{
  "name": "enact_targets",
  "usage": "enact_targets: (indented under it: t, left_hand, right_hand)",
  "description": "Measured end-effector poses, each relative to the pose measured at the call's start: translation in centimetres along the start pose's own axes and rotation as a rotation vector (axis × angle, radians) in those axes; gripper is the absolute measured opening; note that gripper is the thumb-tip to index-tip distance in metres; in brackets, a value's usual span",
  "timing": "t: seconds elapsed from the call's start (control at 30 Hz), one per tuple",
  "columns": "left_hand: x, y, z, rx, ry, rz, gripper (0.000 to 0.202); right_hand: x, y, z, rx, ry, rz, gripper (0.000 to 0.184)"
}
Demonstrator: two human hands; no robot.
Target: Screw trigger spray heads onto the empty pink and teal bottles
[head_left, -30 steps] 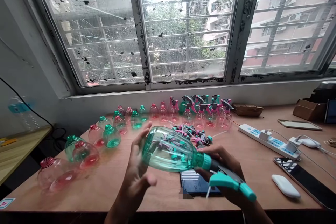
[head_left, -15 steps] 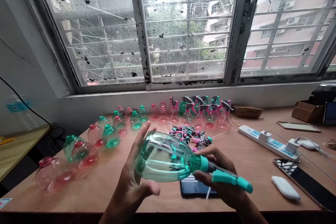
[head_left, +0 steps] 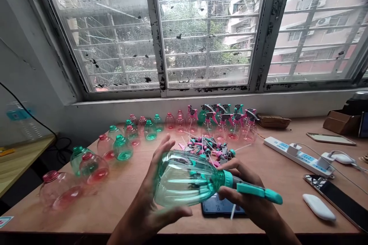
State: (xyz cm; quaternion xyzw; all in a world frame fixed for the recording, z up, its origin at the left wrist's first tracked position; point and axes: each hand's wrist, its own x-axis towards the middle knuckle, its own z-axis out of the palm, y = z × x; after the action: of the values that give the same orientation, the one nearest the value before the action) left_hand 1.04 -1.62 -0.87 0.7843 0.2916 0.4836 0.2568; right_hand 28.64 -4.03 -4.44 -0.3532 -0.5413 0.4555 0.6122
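Observation:
A clear green spray bottle [head_left: 184, 178] lies on its side in the air above the wooden table [head_left: 120, 203]. My left hand [head_left: 149, 203] cups its round base, thumb underneath and fingers spread along the far side. My right hand [head_left: 247, 195] is closed around the bottle's neck and its teal trigger head [head_left: 255, 190], which points right. A thin white tube hangs below the trigger head. Behind the bottle lies a heap of loose pink and teal trigger heads [head_left: 207, 146].
Capless pink and green bottles [head_left: 115, 147] stand in rows at left. Finished spray bottles [head_left: 227, 122] stand by the window wall. A phone [head_left: 221, 206] lies under my hands. At right are a power strip [head_left: 299, 155], another phone [head_left: 336, 197], a white oblong device [head_left: 318, 206] and a cardboard box [head_left: 340, 120].
The bottle has turned in my hands and dropped slightly. My left thumb has come in under its base, and the trigger head has levelled out to the right.

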Motion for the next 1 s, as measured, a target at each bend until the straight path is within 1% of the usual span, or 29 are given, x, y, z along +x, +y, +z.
enact_targets:
  t: [0.07, 0.13, 0.2, 0.23, 0.27, 0.33, 0.37, 0.4, 0.47, 0.53, 0.57, 0.63, 0.73, 0.83, 0.9, 1.0]
  left_hand:
    - [-0.1, 0.1, -0.2, 0.062, -0.032, 0.049, 0.106]
    - [-0.4, 0.1, -0.2, 0.118, -0.072, 0.121, 0.105]
    - [-0.8, -0.2, -0.1, 0.151, -0.078, 0.151, 0.104]
    - [-0.9, -0.3, 0.0, 0.158, -0.068, 0.138, 0.108]
    - [-0.9, -0.5, 0.1, 0.162, -0.056, 0.111, 0.116]
    - [-0.8, -0.9, 0.4, 0.17, -0.039, 0.044, 0.138]
    - [-0.6, -1.2, 0.5, 0.173, -0.046, 0.013, 0.145]
    - [-0.4, -1.5, 0.6, 0.177, -0.062, -0.001, 0.147]
    - [0.1, -2.0, 0.8, 0.189, -0.08, 0.001, 0.134]
    - [0.5, -2.3, 0.9, 0.185, -0.073, 0.023, 0.122]
    - [0.6, -2.4, 1.0, 0.179, -0.06, 0.033, 0.119]
    - [0.8, -2.5, 1.1, 0.169, -0.04, 0.026, 0.119]
    - [0.8, -2.6, 1.1, 0.158, -0.019, -0.037, 0.128]
    - [0.7, -2.8, 0.8, 0.149, -0.019, -0.075, 0.127]
    - [0.7, -2.9, 0.7, 0.157, -0.054, -0.058, 0.129]
    - [0.8, -2.9, 1.0, 0.176, -0.101, -0.003, 0.125]
  right_hand:
    - [0.0, 0.0, -0.1, 0.056, -0.024, 0.027, 0.037]
    - [0.1, 0.0, -0.2, 0.15, -0.065, 0.078, 0.04]
    - [0.2, 0.0, -0.2, 0.189, -0.074, 0.09, 0.041]
    - [0.2, 0.0, -0.1, 0.181, -0.059, 0.085, 0.041]
    - [0.2, 0.0, -0.1, 0.163, -0.037, 0.077, 0.04]
    - [0.1, -0.1, -0.2, 0.118, 0.022, 0.068, 0.04]
    - [0.1, -0.1, -0.2, 0.089, 0.054, 0.059, 0.041]
    - [0.1, -0.2, -0.3, 0.055, 0.086, 0.044, 0.042]
    - [0.1, -0.2, -0.5, -0.009, 0.128, 0.014, 0.043]
    - [0.2, -0.3, -0.7, -0.031, 0.134, 0.008, 0.045]
    - [0.2, -0.2, -0.7, -0.032, 0.134, 0.014, 0.045]
    - [0.3, -0.1, -0.9, -0.056, 0.15, 0.002, 0.046]
    - [0.3, 0.1, -1.2, -0.185, 0.205, -0.098, 0.044]
    - [0.1, 0.1, -1.7, -0.279, 0.236, -0.182, 0.041]
    - [0.0, -0.1, -1.8, -0.246, 0.214, -0.157, 0.041]
    - [0.0, -0.4, -1.7, -0.12, 0.148, -0.058, 0.043]
